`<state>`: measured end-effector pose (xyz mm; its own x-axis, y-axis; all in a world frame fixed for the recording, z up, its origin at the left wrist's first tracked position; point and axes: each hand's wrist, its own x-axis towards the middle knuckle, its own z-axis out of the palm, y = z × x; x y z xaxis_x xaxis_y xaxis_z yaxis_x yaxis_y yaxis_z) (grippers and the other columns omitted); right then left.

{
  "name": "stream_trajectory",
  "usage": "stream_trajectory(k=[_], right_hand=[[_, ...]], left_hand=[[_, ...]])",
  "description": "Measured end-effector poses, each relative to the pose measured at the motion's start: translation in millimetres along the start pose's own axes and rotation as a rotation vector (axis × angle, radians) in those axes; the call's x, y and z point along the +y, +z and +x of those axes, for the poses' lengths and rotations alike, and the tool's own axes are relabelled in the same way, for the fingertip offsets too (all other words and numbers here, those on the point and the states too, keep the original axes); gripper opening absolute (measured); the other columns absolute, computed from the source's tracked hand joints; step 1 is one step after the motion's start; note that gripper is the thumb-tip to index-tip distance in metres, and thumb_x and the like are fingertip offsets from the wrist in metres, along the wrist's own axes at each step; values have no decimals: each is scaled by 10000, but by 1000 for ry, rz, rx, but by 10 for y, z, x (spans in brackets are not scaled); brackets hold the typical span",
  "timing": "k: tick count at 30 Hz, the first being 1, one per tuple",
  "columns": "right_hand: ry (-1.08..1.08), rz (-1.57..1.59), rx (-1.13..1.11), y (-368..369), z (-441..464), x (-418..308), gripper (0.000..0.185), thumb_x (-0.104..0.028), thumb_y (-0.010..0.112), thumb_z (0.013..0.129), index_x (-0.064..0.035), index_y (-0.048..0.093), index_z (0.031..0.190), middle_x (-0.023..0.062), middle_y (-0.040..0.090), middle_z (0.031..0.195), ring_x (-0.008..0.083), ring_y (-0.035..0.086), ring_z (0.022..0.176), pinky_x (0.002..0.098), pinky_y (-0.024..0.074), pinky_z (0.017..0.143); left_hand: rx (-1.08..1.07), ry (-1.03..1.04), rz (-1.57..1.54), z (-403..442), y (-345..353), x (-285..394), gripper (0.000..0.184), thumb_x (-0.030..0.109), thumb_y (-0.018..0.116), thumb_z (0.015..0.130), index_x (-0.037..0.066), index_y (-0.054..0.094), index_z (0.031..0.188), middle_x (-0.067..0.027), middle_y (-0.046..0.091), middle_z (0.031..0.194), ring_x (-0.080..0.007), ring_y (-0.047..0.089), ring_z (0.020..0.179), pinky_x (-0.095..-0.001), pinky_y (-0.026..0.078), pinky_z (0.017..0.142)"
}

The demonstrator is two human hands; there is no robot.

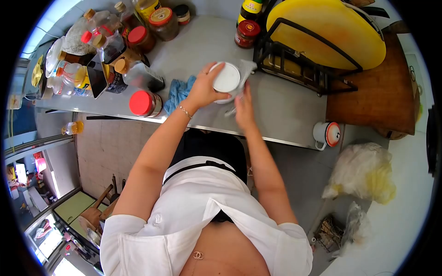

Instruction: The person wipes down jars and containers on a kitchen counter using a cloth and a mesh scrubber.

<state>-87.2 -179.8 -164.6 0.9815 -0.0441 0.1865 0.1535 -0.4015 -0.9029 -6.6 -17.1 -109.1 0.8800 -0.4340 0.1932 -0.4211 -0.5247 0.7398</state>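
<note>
My left hand (pixel 206 88) grips a round container with a white lid (pixel 226 77), its thumb and fingers around the near side. A thin greyish-white cloth (pixel 247 69) lies against the container's right side. My right hand (pixel 245 109), slightly blurred, has its fingers closed on the cloth beside the container. Both hands are over the grey counter (pixel 285 108). Just left of my left hand lies a crumpled blue cloth (pixel 178 94). A red-lidded jar (pixel 145 103) stands farther left, near the counter's front edge.
Several bottles and jars crowd the counter's left end, including a clear bottle with a cork-like cap (pixel 140 76). At the back right, a black rack (pixel 306 69) holds a round yellow board (pixel 327 32). A white enamel mug (pixel 326 135) is by the right front edge.
</note>
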Motion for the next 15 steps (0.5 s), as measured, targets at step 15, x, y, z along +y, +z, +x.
stream_trajectory(k=[15], right_hand=[[129,129,222,240,279,-126,513,-329,259,977,-7,364,1362,250,250,1445,376,234,1347,381,219,1088]], left_hand=[[-71,54,5,91,-160,-126,865,232,807,614,101,389,1360,-200,358,1376,-396,349,1248,-424,304,1046]])
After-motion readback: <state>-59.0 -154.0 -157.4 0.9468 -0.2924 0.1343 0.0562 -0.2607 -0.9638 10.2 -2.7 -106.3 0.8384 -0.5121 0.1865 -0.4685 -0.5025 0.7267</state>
